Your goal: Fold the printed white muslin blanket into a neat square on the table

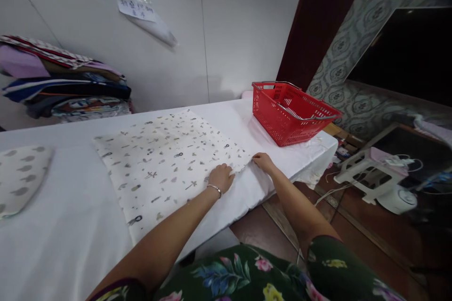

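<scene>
White table [84, 197]: left hand [221, 177] half-open on printed cloth [165, 155], right hand [263, 162] pinching its corner.

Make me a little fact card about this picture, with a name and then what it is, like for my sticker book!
Left hand: on the patterned cloth, bracelet on wrist
Right hand: pinching the patterned cloth's corner
Cloth pattern: small scattered shapes on white
Table cover: white
Basket: red, on the table's right end
Folded pile: many colours, back left
Stool: on the floor, right
</scene>
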### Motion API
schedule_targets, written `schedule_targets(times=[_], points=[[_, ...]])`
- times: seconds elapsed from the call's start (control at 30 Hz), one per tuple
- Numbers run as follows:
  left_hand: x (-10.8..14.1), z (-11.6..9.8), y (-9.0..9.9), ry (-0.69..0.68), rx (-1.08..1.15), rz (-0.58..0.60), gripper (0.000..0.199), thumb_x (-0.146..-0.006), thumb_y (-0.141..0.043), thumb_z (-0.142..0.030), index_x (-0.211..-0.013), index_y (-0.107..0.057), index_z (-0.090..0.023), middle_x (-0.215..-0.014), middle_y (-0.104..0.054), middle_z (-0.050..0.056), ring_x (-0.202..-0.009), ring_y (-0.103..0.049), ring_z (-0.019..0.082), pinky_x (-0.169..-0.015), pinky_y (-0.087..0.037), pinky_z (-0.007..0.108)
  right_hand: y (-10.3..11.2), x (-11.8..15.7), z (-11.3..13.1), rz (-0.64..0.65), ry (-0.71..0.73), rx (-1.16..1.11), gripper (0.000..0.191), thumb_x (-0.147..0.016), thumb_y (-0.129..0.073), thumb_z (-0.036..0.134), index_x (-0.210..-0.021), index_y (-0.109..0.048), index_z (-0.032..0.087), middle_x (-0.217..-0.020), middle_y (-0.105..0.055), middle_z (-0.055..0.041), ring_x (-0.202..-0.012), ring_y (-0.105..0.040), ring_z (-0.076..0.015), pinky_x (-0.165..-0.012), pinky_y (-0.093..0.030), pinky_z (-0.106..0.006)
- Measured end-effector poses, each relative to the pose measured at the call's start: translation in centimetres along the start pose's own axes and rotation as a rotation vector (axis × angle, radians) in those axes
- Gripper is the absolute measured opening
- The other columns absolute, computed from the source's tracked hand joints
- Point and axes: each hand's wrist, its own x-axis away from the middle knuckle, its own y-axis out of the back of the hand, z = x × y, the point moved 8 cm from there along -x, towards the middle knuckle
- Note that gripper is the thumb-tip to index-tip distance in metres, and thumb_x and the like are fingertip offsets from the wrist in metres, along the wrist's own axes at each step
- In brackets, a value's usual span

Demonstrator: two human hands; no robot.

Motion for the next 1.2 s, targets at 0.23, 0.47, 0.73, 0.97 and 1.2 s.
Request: schedule_targets(times=[0.23,0.47,0.73,0.97,1.2], points=[[-0.5,1.9,0.0,0.152,0.163,0.01,0.036,-0.087,-0.034,-0.037,-0.075,-0.061,-0.017,-0.088,-0.06,0.006,-0.081,-0.055,0.016,-0.07,-0.037,0.027,0.2,0.0,-0.3,0.009,0.018,0.022,0.025,-0.076,-0.049,0.029,-0.079,-0.067,0.013,-0.059,-0.061,-0.0009,-0.049,-0.049,-0.009,-0.047,-0.033,-0.018],[-0.3,1.7,0.1,0.166,0.213,-0.01,0.045,-0.089,-0.026,-0.04,-0.069,-0.061,-0.017,-0.085,-0.06,0.006,-0.076,-0.055,0.015,-0.066,-0.036,0.027,0.2,-0.7,0.4,-0.025,0.035,0.063,0.015,-0.07,-0.056,0.025,-0.073,-0.066,0.015,-0.065,-0.063,-0.0013,-0.06,-0.052,-0.0107,-0.052,-0.033,-0.018],[-0.4,1.8,0.0,0.174,0.218,-0.006,0.046,-0.088,-0.027,-0.039,-0.072,-0.064,-0.017,-0.087,-0.06,0.006,-0.078,-0.055,0.016,-0.066,-0.036,0.027,0.1,-1.1,0.2,-0.004,0.013,0.064,0.019,-0.071,-0.054,0.029,-0.068,-0.066,0.014,-0.056,-0.06,-0.0013,-0.057,-0.052,-0.0116,-0.052,-0.034,-0.019],[-0.3,1.7,-0.2,0.147,0.21,-0.033,0.034,-0.084,-0.036,-0.038,-0.087,-0.066,-0.022,-0.089,-0.06,0.005,-0.083,-0.055,0.017,-0.069,-0.037,0.027,0.6,-1.3,1.0,-0.042,-0.013,-0.041,0.013,-0.066,-0.053,0.019,-0.068,-0.064,0.014,-0.056,-0.059,0.0007,-0.053,-0.049,-0.0094,-0.049,-0.032,-0.019],[-0.1,1.0,-0.5,0.111,0.109,0.01,0.039,-0.08,-0.043,-0.042,-0.111,-0.059,-0.026,-0.1,-0.057,0.006,-0.094,-0.052,0.021,-0.079,-0.038,0.031,0.4,-0.6,1.3,0.03,-0.097,-0.254,0.009,-0.073,-0.049,0.017,-0.068,-0.056,0.013,-0.049,-0.053,0.0027,-0.041,-0.044,-0.0061,-0.04,-0.03,-0.016]])
